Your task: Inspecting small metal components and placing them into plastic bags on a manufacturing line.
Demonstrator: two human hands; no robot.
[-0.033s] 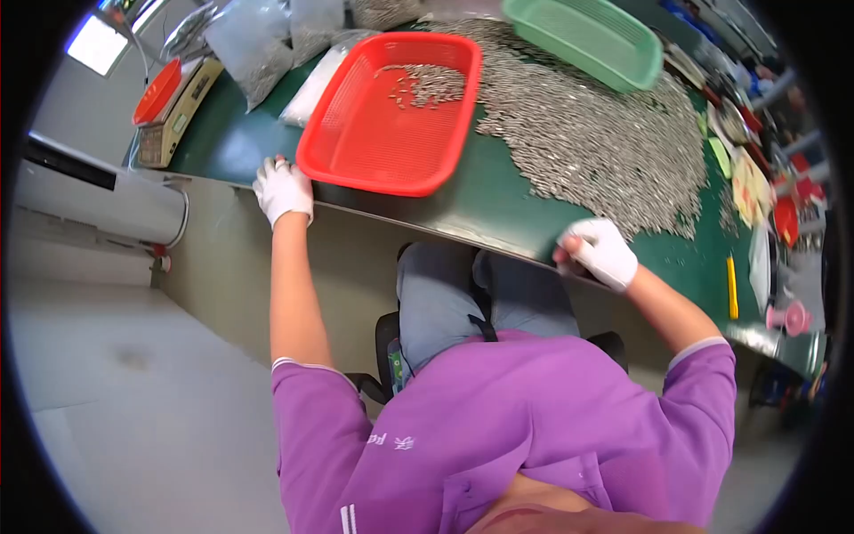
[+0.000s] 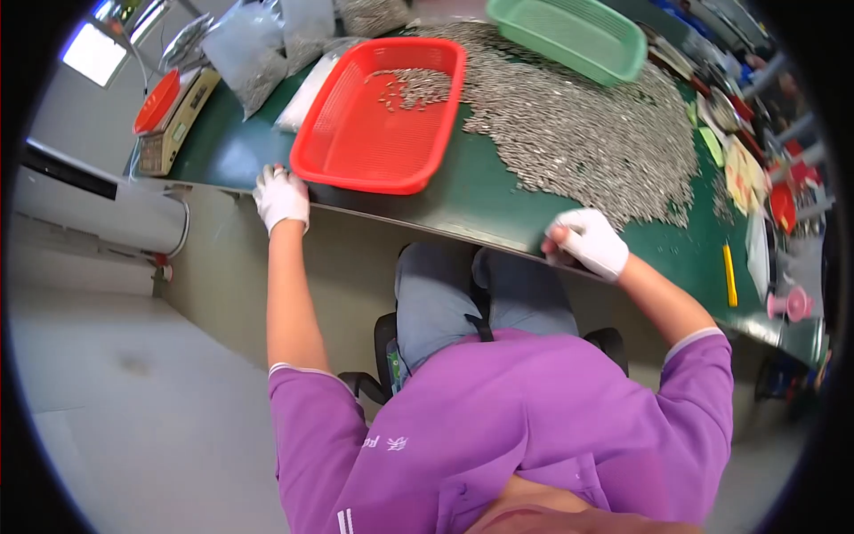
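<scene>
My left hand (image 2: 283, 198), in a white glove with bare fingertips, lies on the near table edge beside the corner of a red plastic basket (image 2: 360, 147). Its fingers stretch forward and nothing shows in them. A small heap of metal pieces (image 2: 418, 87) sits in the basket's far right part. At the same edge, further right, my right hand (image 2: 592, 242) has its gloved fingers curled in with the thumb; whether they hold anything is hidden. Beyond it spreads a wide pile of small elongated metal pieces (image 2: 587, 133).
A green basket (image 2: 569, 40) rests on the pile's far side. Clear bags of pieces (image 2: 245, 53) and a scale with a red pan (image 2: 173, 120) stand at the far left. A yellow cutter-like tool (image 2: 729, 276) and a pink object (image 2: 790, 304) lie to the right on the green table (image 2: 485, 209).
The basket, pile and table have shifted slightly left in view. My right hand appears a little further left and up, still at the table edge; my left hand has barely moved.
</scene>
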